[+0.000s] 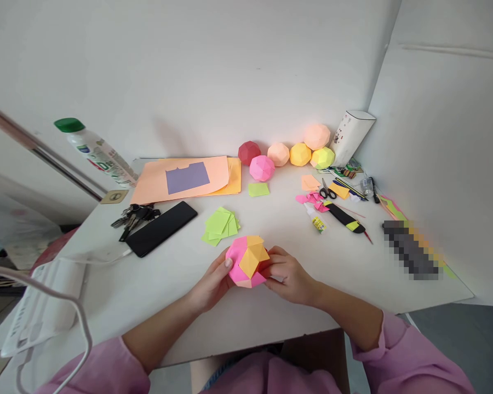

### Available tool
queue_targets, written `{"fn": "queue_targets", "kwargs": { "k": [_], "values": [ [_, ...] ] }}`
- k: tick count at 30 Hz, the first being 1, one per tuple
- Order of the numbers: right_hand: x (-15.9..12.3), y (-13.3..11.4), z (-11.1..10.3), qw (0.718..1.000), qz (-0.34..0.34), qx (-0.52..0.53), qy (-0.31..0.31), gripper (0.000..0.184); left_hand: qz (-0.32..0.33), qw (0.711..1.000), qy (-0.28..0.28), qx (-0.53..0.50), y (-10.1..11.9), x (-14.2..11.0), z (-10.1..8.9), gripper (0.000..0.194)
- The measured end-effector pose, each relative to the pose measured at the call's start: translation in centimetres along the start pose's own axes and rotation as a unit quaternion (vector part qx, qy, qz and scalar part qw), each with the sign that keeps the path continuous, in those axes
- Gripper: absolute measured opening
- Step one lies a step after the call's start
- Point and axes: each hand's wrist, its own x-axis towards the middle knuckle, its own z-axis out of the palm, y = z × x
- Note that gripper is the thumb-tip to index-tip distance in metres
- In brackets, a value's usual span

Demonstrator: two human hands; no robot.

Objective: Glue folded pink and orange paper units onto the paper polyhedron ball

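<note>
A folded paper ball [246, 260] of pink and orange panels sits just above the white table [189, 295], gripped from both sides. My left hand [211, 284] cups its left side with the thumb on a pink panel. My right hand [286, 276] pinches its right side, fingers curled onto the paper. A fan of green paper squares [221, 225] lies just behind the ball.
Finished paper balls [290, 153] line the back wall beside a white carton [350, 137]. Orange sheets [187, 178], a black phone [162, 227], keys [133, 214] and a plastic bottle [96, 152] lie left. Scissors [327, 190], a glue bottle [316, 219] and a cutter [345, 217] lie right.
</note>
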Motion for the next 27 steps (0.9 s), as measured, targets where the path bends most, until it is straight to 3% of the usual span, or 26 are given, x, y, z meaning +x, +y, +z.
{"fn": "queue_targets", "kwargs": {
  "k": [4, 11, 27],
  "values": [
    [0.0, -0.1, -0.1, 1.0, 0.003, -0.012, -0.005, 0.012, -0.015, 0.999, -0.006, -0.029, 0.0, 0.1, -0.1, 0.052],
    [-0.3, -0.6, -0.1, 0.995, 0.068, 0.069, -0.022, 0.02, -0.062, 0.992, -0.011, -0.109, 0.7, 0.2, 0.8, 0.052],
    [0.0, -0.8, -0.4, 0.988, 0.102, 0.112, -0.024, 0.025, -0.074, 0.983, -0.027, -0.169, 1.1, 0.3, 1.0, 0.049]
  ]
}}
